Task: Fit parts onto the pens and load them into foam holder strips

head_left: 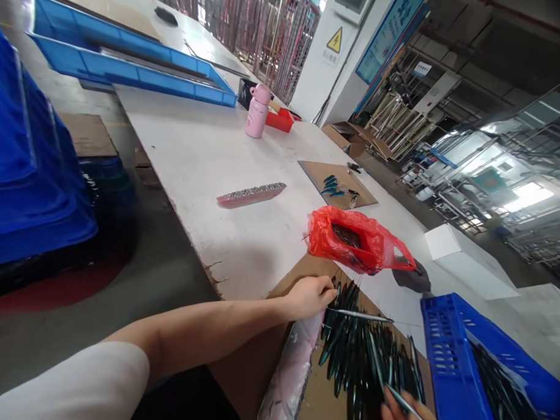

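My left hand (310,298) is closed in a pinch at the far end of a plastic-wrapped pink foam block (288,372); what lies between its fingertips is hidden. Just right of it, many slender, glossy dark-green pieces with thin tips (355,353) lie in a layer on a brown board (321,410). A silvery slender piece (366,315) rests across them, its thin end near my left fingers. At the bottom edge, my right hand (408,416), partly cut off, grips a slender silvery-green piece (399,398) between thumb and fingers.
Beyond the board lies an open red plastic bag (352,237) with dark contents. A blue crate (453,363) of dark pieces stands at right. Farther off are a pink foam strip (250,197), a pink bottle (257,114), a small board (318,174) and a blue tray (128,73).
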Demonstrator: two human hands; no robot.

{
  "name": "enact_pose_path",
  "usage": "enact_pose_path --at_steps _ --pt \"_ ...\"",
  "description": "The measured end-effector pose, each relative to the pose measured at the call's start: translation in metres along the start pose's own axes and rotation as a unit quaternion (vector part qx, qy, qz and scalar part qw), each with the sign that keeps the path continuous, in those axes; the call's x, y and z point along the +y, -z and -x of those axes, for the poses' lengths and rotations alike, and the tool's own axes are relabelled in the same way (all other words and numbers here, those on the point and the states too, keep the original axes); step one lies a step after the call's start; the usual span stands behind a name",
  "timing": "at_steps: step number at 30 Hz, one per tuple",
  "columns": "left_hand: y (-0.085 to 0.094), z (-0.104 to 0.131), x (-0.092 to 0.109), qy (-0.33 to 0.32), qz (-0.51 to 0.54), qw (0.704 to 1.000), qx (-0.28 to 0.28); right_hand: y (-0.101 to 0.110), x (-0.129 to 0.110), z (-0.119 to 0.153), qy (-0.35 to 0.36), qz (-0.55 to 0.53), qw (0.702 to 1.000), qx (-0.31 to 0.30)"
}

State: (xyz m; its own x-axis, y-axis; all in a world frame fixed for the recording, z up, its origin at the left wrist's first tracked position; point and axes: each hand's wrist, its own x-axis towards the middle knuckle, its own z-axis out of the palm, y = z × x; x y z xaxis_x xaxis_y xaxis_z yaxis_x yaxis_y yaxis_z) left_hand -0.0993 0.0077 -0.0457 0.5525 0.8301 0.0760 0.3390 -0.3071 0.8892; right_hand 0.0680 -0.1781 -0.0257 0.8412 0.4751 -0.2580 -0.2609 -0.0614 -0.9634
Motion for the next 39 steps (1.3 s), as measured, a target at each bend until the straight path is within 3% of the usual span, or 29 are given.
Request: enact_pose_path --at_steps 4,7,9,15,24,32,39 --pt "0.001 0.0 0.0 0.001 -0.001 1.0 0.004 -0.038 0.027 0.023 -0.062 -0.093 0.99 -0.082" --pt "0.002 0.001 0.0 0.0 0.004 1.0 0.0 -0.065 0.035 0.024 -0.063 -0.114 0.985 -0.114" --pt "0.001 0.001 0.001 0.003 0.008 1.0 -0.004 -0.071 0.036 0.024 -0.055 -0.107 0.984 -0.128" --pt "0.002 0.001 0.003 0.012 0.008 1.0 -0.009 -0.067 0.034 0.025 -0.101 -0.108 0.984 -0.103" --pt "0.006 0.005 0.007 0.003 -0.004 1.0 0.0 -0.076 0.037 0.018 -0.095 -0.1 0.987 -0.08" --pt "0.006 0.004 0.004 -0.026 -0.018 0.999 -0.008 -0.075 0.043 0.015 -0.064 -0.067 0.991 -0.099" --pt "0.008 0.004 0.007 -0.014 -0.026 0.999 -0.018 -0.075 0.043 0.014 -0.088 -0.08 0.988 -0.095"
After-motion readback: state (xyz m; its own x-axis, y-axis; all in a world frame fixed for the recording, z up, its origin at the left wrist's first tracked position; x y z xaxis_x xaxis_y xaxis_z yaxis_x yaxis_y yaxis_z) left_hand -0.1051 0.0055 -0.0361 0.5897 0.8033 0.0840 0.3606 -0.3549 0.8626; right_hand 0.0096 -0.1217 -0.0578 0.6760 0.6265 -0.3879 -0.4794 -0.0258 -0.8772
